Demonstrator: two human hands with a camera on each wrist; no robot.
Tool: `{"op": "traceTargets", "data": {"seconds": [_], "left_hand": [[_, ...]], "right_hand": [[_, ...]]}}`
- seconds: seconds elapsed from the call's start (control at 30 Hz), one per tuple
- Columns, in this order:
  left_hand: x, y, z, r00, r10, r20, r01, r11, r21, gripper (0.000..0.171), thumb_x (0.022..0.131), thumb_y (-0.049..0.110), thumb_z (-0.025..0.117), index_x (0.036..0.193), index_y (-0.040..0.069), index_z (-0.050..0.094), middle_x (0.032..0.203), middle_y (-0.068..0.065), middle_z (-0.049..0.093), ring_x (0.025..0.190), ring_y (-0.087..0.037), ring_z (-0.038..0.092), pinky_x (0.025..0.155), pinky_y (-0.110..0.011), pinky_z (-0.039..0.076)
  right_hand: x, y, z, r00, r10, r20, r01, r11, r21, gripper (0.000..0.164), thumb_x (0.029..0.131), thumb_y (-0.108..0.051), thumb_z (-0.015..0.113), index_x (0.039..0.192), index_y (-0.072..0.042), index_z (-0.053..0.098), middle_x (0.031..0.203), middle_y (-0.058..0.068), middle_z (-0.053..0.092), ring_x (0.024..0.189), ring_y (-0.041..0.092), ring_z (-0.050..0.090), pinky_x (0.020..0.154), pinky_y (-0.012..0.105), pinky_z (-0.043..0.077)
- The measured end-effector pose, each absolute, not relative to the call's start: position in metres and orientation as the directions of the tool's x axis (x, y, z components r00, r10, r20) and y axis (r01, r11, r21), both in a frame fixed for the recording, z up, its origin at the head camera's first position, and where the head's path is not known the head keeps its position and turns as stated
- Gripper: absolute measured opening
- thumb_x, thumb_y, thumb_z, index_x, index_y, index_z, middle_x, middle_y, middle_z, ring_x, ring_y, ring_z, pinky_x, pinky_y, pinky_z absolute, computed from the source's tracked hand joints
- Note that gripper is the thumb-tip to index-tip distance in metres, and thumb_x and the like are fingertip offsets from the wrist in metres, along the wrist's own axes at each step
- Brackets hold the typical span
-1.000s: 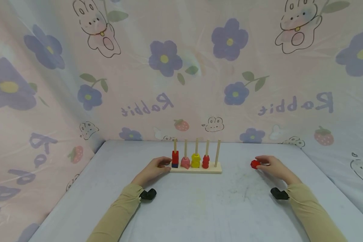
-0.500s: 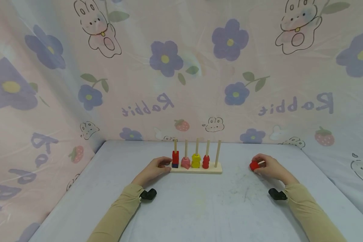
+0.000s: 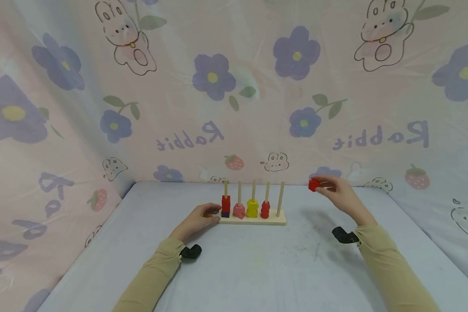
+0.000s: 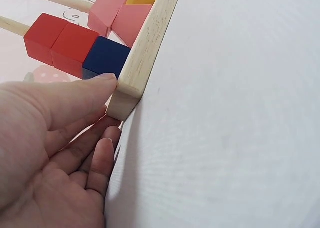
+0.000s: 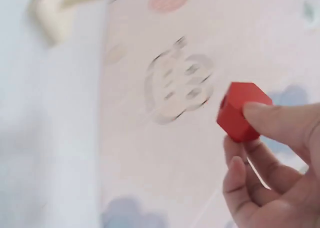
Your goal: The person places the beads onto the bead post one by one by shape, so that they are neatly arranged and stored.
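A wooden peg stacker (image 3: pixel 253 220) stands on the table, its pegs upright. My left hand (image 3: pixel 196 222) pinches the left end of its base; in the left wrist view the thumb (image 4: pixel 95 90) lies at the base's top edge, beside a dark blue block (image 4: pixel 107 55). Two red blocks (image 4: pixel 62 42) sit over the blue one on the same peg. Off to the right, my right hand (image 3: pixel 341 193) holds a red hexagonal block (image 5: pixel 242 110) above the table between thumb and fingers. A hole shows in one face of that block.
Pink blocks (image 3: pixel 239 210), yellow blocks (image 3: pixel 252 209) and red rounded blocks (image 3: pixel 265 210) sit on the middle pegs. The rightmost peg (image 3: pixel 281 199) is bare. A printed curtain (image 3: pixel 257 112) hangs behind the white table (image 3: pixel 249 268).
My right hand has lifted the red hexagonal block off the table and moved it up and to the left. The left hand and the peg stacker have stayed in place.
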State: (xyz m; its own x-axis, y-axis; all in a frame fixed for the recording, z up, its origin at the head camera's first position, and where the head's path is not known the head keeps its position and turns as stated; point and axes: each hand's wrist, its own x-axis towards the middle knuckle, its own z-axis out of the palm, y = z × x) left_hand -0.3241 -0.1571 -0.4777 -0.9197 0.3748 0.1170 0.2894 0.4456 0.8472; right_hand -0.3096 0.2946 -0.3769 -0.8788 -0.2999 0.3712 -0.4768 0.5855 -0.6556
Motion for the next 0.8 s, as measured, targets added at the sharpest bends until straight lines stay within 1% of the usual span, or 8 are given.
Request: {"op": "traceTargets", "data": {"seconds": [0.1,0.17,0.33,0.4,0.5,0.6,0.7,0.8], "left_hand": [[-0.323,-0.158,-0.479,-0.922,0.372,0.113,0.283,0.445,0.850,0.040,0.089,0.014,0.068,0.126,0.007,0.059,0.122,-0.008,0.060,0.110,-0.025,0.056,0.097,-0.042,0.043],[-0.323,-0.158,-0.480,-0.923,0.370,0.108,0.276,0.440,0.855,0.040,0.088,0.015,0.069,0.126,0.007,0.059,0.122,-0.008,0.060,0.109,-0.024,0.056,0.097,-0.042,0.043],[-0.322,-0.157,-0.480,-0.923,0.369,0.106,0.270,0.426,0.863,0.041,0.089,0.017,0.069,0.127,0.008,0.058,0.124,-0.008,0.059,0.109,-0.024,0.056,0.098,-0.042,0.043],[-0.322,-0.156,-0.479,-0.921,0.373,0.112,0.277,0.423,0.863,0.040,0.089,0.016,0.069,0.127,0.008,0.058,0.124,-0.008,0.060,0.110,-0.024,0.056,0.098,-0.042,0.042],[-0.321,-0.156,-0.479,-0.920,0.376,0.109,0.277,0.428,0.860,0.040,0.089,0.015,0.069,0.127,0.007,0.059,0.123,-0.008,0.060,0.111,-0.025,0.056,0.098,-0.042,0.042],[-0.321,-0.156,-0.479,-0.921,0.377,0.103,0.271,0.428,0.862,0.040,0.088,0.014,0.069,0.127,0.006,0.058,0.123,-0.009,0.060,0.111,-0.026,0.056,0.098,-0.042,0.042],[-0.322,-0.155,-0.479,-0.919,0.377,0.111,0.278,0.423,0.862,0.040,0.089,0.014,0.068,0.126,0.005,0.058,0.123,-0.010,0.060,0.111,-0.027,0.055,0.098,-0.044,0.042],[-0.323,-0.155,-0.480,-0.918,0.378,0.122,0.286,0.417,0.863,0.039,0.088,0.015,0.069,0.126,0.006,0.059,0.122,-0.010,0.061,0.112,-0.027,0.055,0.098,-0.044,0.041]], "right_hand": [[-0.308,0.272,-0.353,-0.846,-0.279,0.454,-0.531,0.519,-0.670,0.040,0.095,-0.006,0.058,0.134,-0.003,0.052,0.124,0.020,0.057,0.104,0.029,0.057,0.078,0.012,0.046],[-0.307,0.256,-0.340,-0.820,-0.295,0.491,-0.572,0.459,-0.680,0.040,0.095,-0.006,0.058,0.134,-0.005,0.053,0.125,0.017,0.056,0.105,0.026,0.057,0.081,0.013,0.046],[-0.302,0.215,-0.324,-0.751,-0.384,0.537,-0.656,0.343,-0.672,0.041,0.093,0.001,0.058,0.133,-0.004,0.052,0.125,0.017,0.055,0.107,0.028,0.059,0.088,0.021,0.048],[-0.299,0.199,-0.321,-0.717,-0.412,0.562,-0.693,0.345,-0.633,0.041,0.091,0.006,0.058,0.132,0.000,0.051,0.123,0.019,0.055,0.106,0.033,0.059,0.089,0.026,0.049],[-0.291,0.178,-0.317,-0.674,-0.446,0.588,-0.737,0.360,-0.572,0.040,0.088,0.011,0.060,0.127,0.005,0.051,0.119,0.021,0.057,0.104,0.035,0.059,0.087,0.029,0.050],[-0.283,0.160,-0.314,-0.652,-0.466,0.598,-0.757,0.363,-0.543,0.036,0.086,0.013,0.061,0.121,0.009,0.054,0.117,0.023,0.058,0.101,0.036,0.060,0.082,0.031,0.052],[-0.287,0.149,-0.318,-0.635,-0.479,0.607,-0.772,0.349,-0.532,0.034,0.085,0.013,0.062,0.118,0.010,0.056,0.115,0.023,0.060,0.098,0.035,0.061,0.079,0.039,0.052],[-0.304,0.145,-0.333,-0.623,-0.492,0.608,-0.781,0.353,-0.516,0.034,0.086,0.010,0.064,0.119,0.006,0.058,0.112,0.017,0.062,0.097,0.030,0.063,0.077,0.039,0.051]]}}
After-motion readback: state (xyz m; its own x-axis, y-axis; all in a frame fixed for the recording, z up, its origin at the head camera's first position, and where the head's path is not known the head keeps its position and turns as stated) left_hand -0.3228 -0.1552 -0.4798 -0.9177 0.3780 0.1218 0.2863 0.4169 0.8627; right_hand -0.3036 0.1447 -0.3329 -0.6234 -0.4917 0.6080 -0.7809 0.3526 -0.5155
